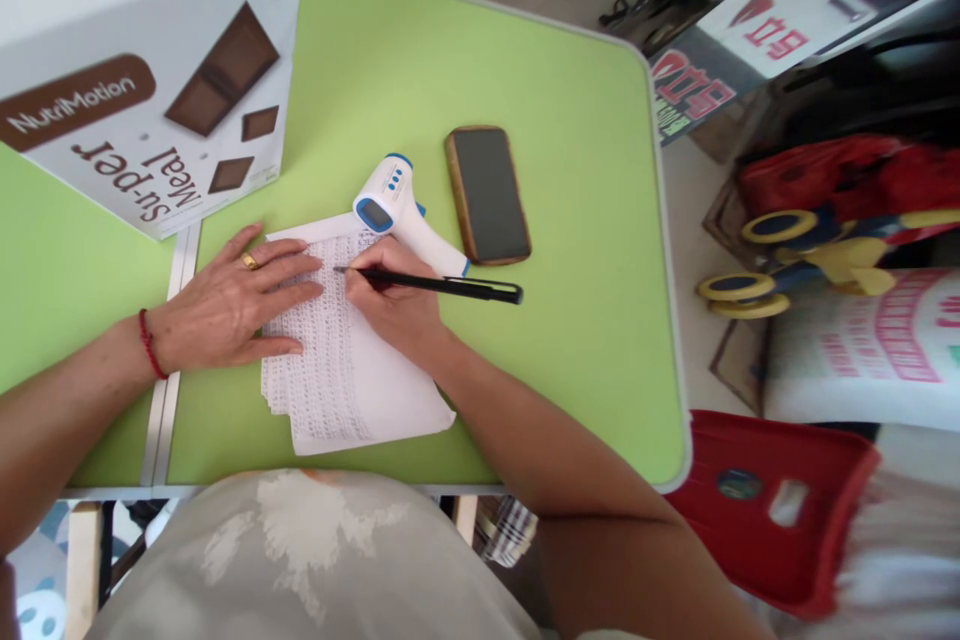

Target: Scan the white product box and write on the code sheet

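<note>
My right hand (pixel 397 305) is closed around a black pen (pixel 450 284), its tip at the written part of a sheet of paper (pixel 397 405). Rows of small handwriting cover the left side of the sheet; the lower right part is blank. My left hand (pixel 240 300) lies flat with its fingers spread over the paper's left edge, a ring and a red cord bracelet on it. Just beyond my right hand, a white and blue infrared thermometer (pixel 405 215) lies across the paper's top edge. To its right rests a phone (pixel 489 195) with a dark screen.
A large white box (pixel 225 40) with brown print stands at the back left of the green folding table (pixel 592 220). Metal strips mark the table's seam. Right of the table are a red plastic stool (pixel 772 510), a printed sack (pixel 877 350) and yellow-handled things (pixel 780 225).
</note>
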`<state>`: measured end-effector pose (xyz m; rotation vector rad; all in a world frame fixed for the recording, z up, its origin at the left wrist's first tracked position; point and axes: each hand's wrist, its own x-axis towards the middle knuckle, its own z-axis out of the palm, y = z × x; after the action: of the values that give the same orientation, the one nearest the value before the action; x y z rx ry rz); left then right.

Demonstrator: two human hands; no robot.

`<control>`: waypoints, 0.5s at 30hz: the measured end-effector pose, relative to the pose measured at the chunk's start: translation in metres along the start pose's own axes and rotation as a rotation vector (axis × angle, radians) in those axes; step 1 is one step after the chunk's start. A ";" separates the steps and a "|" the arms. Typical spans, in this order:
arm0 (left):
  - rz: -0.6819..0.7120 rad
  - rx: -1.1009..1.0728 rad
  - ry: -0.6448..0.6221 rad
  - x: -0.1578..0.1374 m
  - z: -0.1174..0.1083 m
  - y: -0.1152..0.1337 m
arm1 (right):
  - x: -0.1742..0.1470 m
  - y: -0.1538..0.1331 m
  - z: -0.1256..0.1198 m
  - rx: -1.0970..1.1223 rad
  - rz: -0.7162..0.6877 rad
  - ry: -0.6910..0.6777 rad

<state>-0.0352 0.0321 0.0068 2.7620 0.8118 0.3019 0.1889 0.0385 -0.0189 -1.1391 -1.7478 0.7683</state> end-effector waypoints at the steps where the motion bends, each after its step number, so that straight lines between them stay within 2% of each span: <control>1: 0.001 -0.002 0.000 0.000 0.000 0.000 | 0.000 -0.001 0.000 -0.003 -0.001 -0.004; 8: -0.001 -0.001 -0.005 0.000 -0.001 0.001 | 0.000 -0.002 -0.001 0.015 0.024 -0.016; 15: 0.008 0.005 0.004 0.001 0.000 0.000 | 0.000 -0.001 0.000 0.007 0.038 0.029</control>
<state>-0.0343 0.0324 0.0070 2.7711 0.8041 0.3077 0.1882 0.0384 -0.0175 -1.1768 -1.7022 0.7763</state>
